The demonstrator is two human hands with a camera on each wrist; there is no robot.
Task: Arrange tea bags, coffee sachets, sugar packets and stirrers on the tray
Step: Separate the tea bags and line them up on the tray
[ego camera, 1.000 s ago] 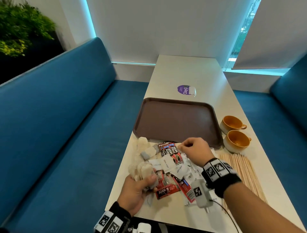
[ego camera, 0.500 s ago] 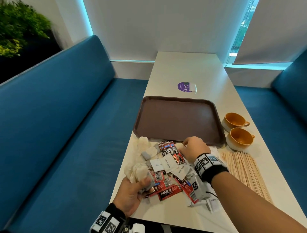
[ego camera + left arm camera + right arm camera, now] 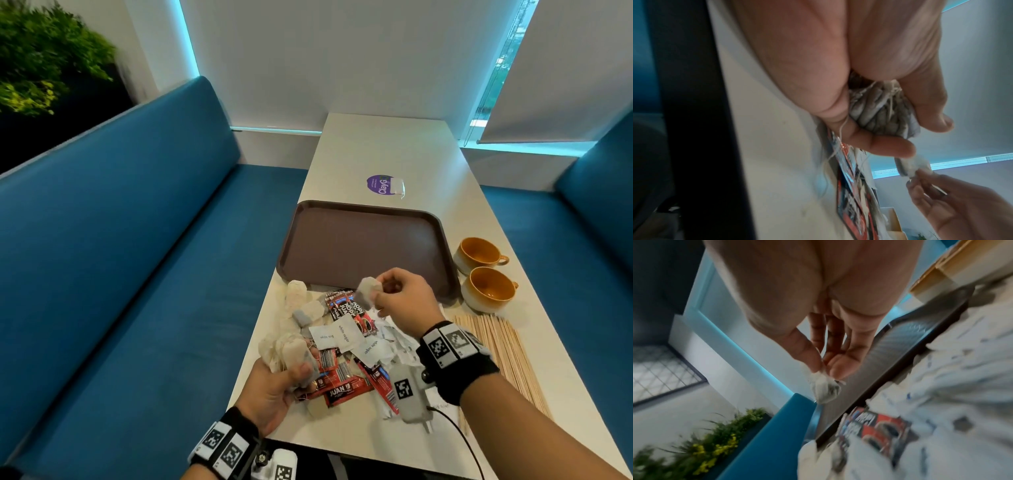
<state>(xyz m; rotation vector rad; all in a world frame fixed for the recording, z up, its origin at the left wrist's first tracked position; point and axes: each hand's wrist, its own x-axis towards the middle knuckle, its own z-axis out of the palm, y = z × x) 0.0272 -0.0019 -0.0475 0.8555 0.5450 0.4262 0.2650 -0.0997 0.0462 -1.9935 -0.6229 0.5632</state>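
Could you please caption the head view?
Right hand lifts a tea bag; left hand holds a bunch.

Long pale counter (image 3: 376, 147) runs away from the person, between two blue upholstered benches (image 3: 137, 257).

Brown rectangular plastic tray (image 3: 363, 246) sits mid-counter, toward the left edge. Behind it: round purple sticker (image 3: 379, 184).

Right of the tray: two orange ceramic cups (image 3: 479, 251), one in front of the other, near cup just beside the tray's front right corner.

In front of the tray: mixed heap of red coffee sachets (image 3: 346, 308), white paper sugar packets (image 3: 347, 334) and pale tea bags (image 3: 301, 305); tea bags at the heap's left side.

Right of the heap, in front of the cups: row of thin wooden stirrers (image 3: 503, 356) lying flat along the counter's length.
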